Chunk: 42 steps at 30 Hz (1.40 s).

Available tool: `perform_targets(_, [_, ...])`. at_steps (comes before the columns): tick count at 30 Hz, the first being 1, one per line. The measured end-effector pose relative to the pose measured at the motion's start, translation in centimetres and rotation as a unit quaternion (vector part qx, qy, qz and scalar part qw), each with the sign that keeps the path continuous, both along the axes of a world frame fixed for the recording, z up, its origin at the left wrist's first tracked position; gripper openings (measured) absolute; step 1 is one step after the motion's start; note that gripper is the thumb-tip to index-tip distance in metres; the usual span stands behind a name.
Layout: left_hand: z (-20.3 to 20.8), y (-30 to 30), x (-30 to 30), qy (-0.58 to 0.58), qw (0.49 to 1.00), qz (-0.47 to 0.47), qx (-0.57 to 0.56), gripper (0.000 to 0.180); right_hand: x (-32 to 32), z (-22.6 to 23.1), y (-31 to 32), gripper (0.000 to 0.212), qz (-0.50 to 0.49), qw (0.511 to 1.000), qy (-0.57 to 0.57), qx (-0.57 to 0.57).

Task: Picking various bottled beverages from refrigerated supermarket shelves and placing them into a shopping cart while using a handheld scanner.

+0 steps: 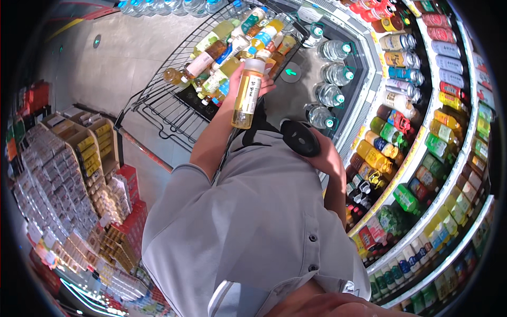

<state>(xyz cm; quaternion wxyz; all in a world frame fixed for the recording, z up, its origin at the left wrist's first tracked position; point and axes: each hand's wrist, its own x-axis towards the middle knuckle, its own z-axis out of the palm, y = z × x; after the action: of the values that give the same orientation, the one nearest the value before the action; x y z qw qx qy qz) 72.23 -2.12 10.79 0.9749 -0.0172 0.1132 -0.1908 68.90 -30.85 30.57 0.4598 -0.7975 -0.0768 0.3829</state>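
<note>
My left hand [236, 84] is closed around a clear drink bottle [247, 100] of golden liquid, with a white label. It holds the bottle tilted, pale cap upward, over the near side of a black wire shopping cart [154, 112]. A jumbled heap of drink bottles [214, 55] fills much of that cart. Close to my waist on the right, my right hand [328, 157] grips a black handheld device [301, 138] with a rounded end. Its exact kind is unclear, and most of the fingers are hidden behind it.
Curved shelves of bottled drinks [417, 132] rise along my right. Large clear water bottles [334, 74] stand at their foot, and more water bottles [158, 6] line the far left. Stacked boxed goods [58, 179] occupy the left. The cart's red handle bar [145, 150] is nearby.
</note>
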Motion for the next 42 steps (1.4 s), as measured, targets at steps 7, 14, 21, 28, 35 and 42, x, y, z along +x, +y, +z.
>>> perform_targets(7, [0.4, -4.7, 2.0, -0.045, 0.995, -0.071, -0.052, 0.089, -1.1, 1.2, -2.2, 0.049, -0.012, 0.999, -0.014, 0.030])
perform_targets(14, [3.5, -10.5, 4.6, -0.125, 0.975, -0.063, -0.172, 0.092, -2.0, 2.0, -7.5, 0.052, -0.059, 0.993, -0.043, 0.091])
perform_targets(21, [9.1, -17.5, 7.9, -0.232, 0.953, -0.154, -0.121, 0.075, -2.0, 1.9, -15.4, 0.046, -0.061, 0.985, -0.077, 0.145])
perform_targets(28, [13.8, -25.0, 10.6, -0.168, 0.952, -0.219, 0.131, 0.077, -4.2, -0.5, -22.3, 0.054, -0.282, 0.921, -0.146, 0.225])
perform_targets(35, [17.4, -38.7, 11.3, -0.083, 0.842, -0.111, 0.522, 0.029, -5.0, -4.6, -29.9, 0.055, -0.348, 0.818, 0.022, 0.458])
perform_targets(42, [16.7, -49.3, 10.4, -0.114, 0.828, -0.108, 0.538, 0.039, -8.2, -7.1, -35.4, 0.065, -0.445, 0.715, 0.002, 0.540])
